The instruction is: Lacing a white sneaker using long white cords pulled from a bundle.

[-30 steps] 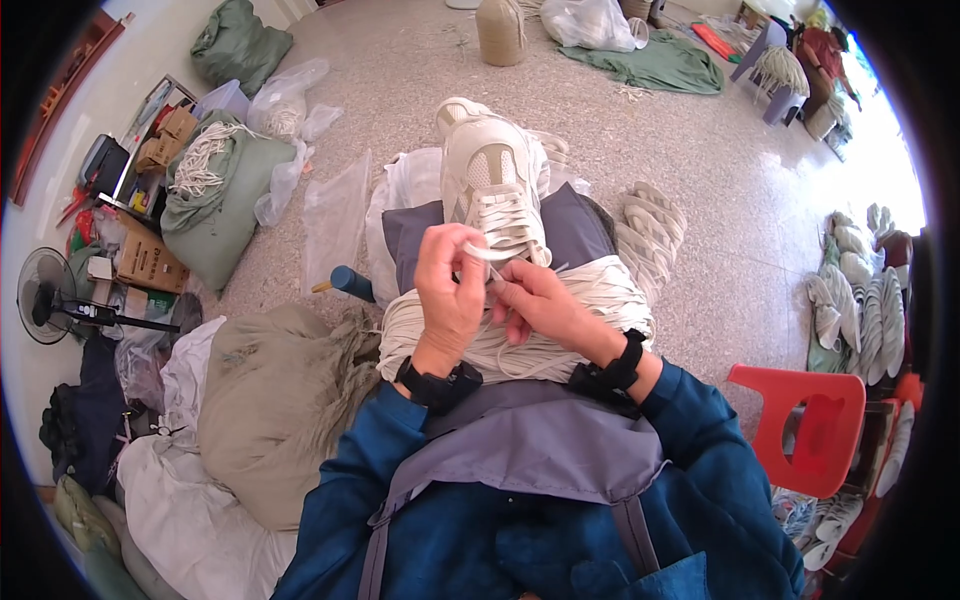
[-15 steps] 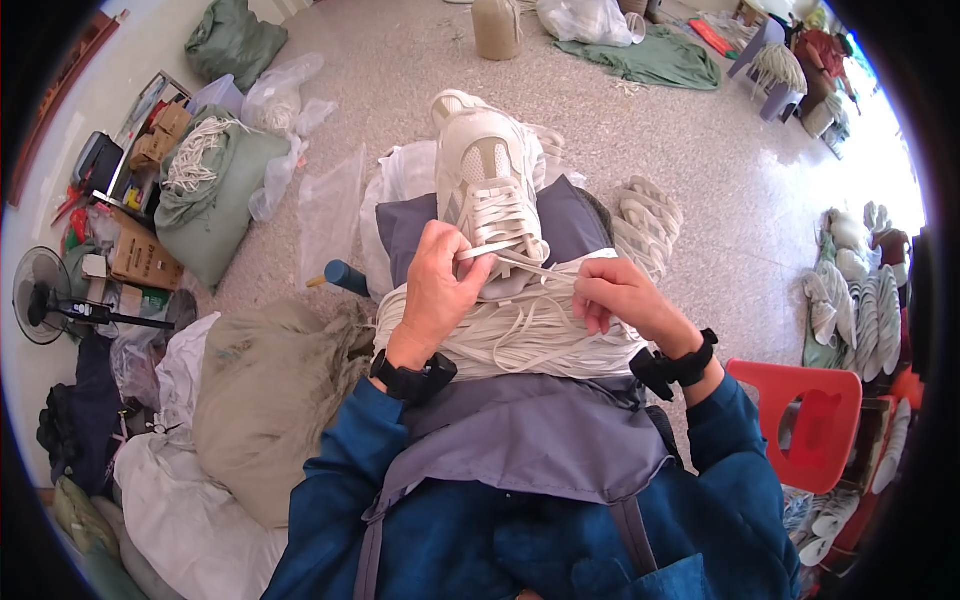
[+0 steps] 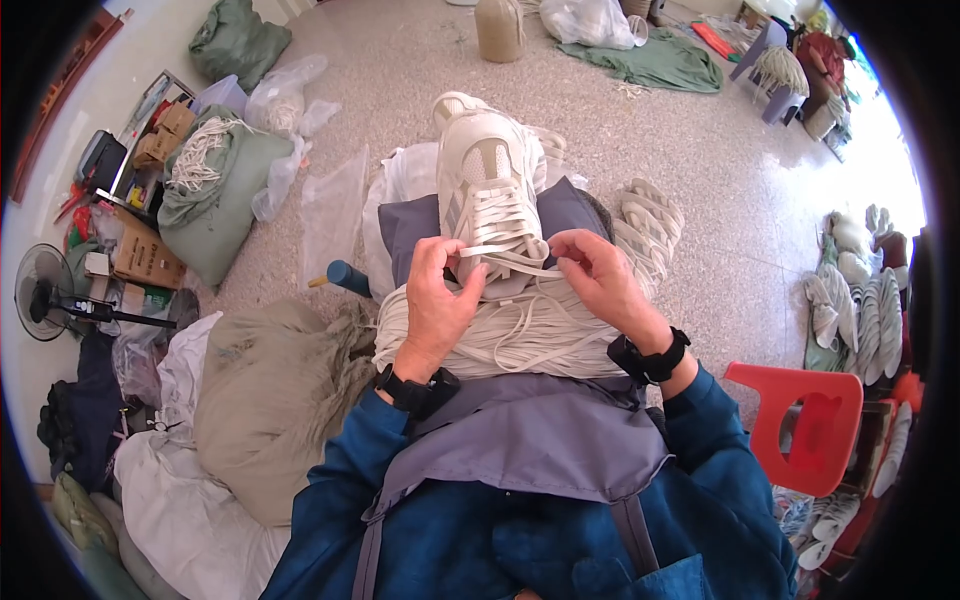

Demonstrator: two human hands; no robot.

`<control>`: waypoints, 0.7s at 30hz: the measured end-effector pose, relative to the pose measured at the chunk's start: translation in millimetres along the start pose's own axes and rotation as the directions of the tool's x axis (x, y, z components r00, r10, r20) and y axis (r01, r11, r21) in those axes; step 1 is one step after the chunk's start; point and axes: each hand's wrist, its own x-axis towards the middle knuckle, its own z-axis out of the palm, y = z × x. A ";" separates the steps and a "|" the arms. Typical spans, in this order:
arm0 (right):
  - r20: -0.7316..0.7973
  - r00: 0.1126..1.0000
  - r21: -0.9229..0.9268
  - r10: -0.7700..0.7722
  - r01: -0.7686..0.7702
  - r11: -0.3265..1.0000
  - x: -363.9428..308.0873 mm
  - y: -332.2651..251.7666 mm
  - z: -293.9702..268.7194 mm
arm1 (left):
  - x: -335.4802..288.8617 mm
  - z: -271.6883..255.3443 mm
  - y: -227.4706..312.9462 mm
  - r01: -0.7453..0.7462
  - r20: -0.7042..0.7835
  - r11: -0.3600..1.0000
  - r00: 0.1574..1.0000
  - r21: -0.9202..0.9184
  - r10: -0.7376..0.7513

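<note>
A cream and beige sneaker point(image 3: 484, 140) lies in front of me with its toe pointing away and its opening toward me. Pale flat shoelace point(image 3: 500, 212) crosses its tongue in several rows. At the left of the shoe's opening, my left hand point(image 3: 437, 300) has its fingertips closed on a loop of the lace. My right hand point(image 3: 605, 285) pinches the lace to the right of the opening, thumb and index finger together. A thick bundle of cream laces point(image 3: 490, 335) lies across my lap under both hands, over a grey apron point(image 3: 520, 430).
More laced pale shoes point(image 3: 648, 225) lie right of the sneaker. A red plastic stool point(image 3: 745, 376) stands at my right. On the left are a beige cloth bundle point(image 3: 270, 410), a green sack point(image 3: 215, 210) and a black fan point(image 3: 45, 292). A person point(image 3: 828, 65) sits far right.
My right hand has moved left and slightly up, close to the shoe's opening. The lace stretched out to the right has shortened. My left hand has shifted only slightly.
</note>
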 end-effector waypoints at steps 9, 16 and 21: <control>-0.099 0.993 -0.044 -0.062 0.058 0.997 8.2 2.3 11.3 | -2.6 -1.6 -2.9 0.032 -0.001 0.999 0.999 -0.036 -0.032; -0.067 0.992 -0.025 -0.103 0.101 0.995 20.5 0.7 18.7 | -6.7 3.0 -11.4 0.211 -0.039 0.933 0.972 -0.292 -0.232; -0.069 0.988 0.048 -0.139 0.143 0.989 15.3 3.0 16.8 | -5.0 4.7 -8.2 0.156 -0.051 0.943 0.983 -0.293 -0.178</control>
